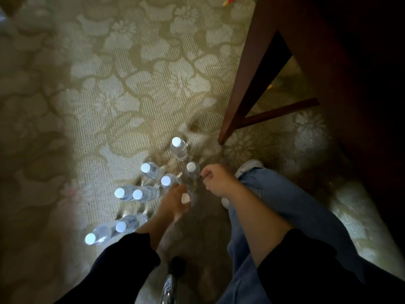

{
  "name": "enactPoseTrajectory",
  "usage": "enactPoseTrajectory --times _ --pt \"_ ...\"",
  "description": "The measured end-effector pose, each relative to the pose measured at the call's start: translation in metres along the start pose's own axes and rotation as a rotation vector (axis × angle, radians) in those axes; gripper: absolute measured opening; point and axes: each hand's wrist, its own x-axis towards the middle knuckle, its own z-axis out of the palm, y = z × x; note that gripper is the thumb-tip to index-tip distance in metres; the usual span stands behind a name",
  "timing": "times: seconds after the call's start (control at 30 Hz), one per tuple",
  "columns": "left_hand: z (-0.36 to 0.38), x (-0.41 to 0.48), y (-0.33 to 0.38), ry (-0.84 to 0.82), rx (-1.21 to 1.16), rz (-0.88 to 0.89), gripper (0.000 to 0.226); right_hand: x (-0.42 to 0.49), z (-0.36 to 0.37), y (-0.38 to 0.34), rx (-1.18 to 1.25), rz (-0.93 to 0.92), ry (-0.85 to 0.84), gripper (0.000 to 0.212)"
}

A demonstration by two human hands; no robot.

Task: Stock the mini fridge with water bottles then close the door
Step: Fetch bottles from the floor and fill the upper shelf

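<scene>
On the carpet point(109, 95), a ribbed pile with a pale floral figure on an olive ground, stand the water bottles point(151, 171): clear plastic cylinders, each closed by a round white cap. All are upright and are seen from above.

Left: two bottles stand at lower left, just beside the dark left sleeve point(122, 260), and a touching pair stands above them.

Centre: a loose cluster of three stands near the hands. The farthest bottle point(179, 149) stands apart at the top, near the foot of the desk leg. The left hand point(174, 201) has its fingers curled round the held bottle point(186, 198) just below the cap, and the hand hides most of the bottle's body. At the bottom edge lies a rounded, shiny metal object point(168, 286), which cannot be identified.

Right of centre: the right hand point(217, 178) is seen from the back, with its fingers bent inward just beside one bottle of the cluster. Motion blur prevents telling whether they hold anything. A further white cap point(225, 201) shows below the wrist, against the blue denim trouser leg point(285, 205). A pale shoe toe point(252, 165) shows beyond the knee.

Right: the desk leg point(241, 84) is smooth, reddish-brown wood of square section. It slants down to the carpet and is joined by a thin cross rail point(280, 113). The desk's dark side fills the right margin and blocks the view beyond it.
</scene>
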Motion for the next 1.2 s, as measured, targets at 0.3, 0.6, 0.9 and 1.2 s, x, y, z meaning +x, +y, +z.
enactPoseTrajectory --times 0.3,0.6,0.9,1.2 --pt "-0.112 -0.065 0.075 0.113 -0.074 0.371 0.024 -0.098 -0.015 -0.010 0.000 -0.131 0.045 0.037" --pt "-0.227 -0.164 0.174 0.127 -0.154 0.715 0.019 -0.212 -0.056 -0.068 -0.037 -0.481 0.233 0.063" --pt "-0.317 -0.265 0.273 0.123 -0.213 0.982 0.021 -0.340 -0.086 -0.106 0.139 -0.805 0.529 0.054" --pt "-0.329 -0.348 0.367 0.142 -0.182 1.246 0.018 -0.453 -0.127 -0.101 0.127 -0.882 0.793 0.054"
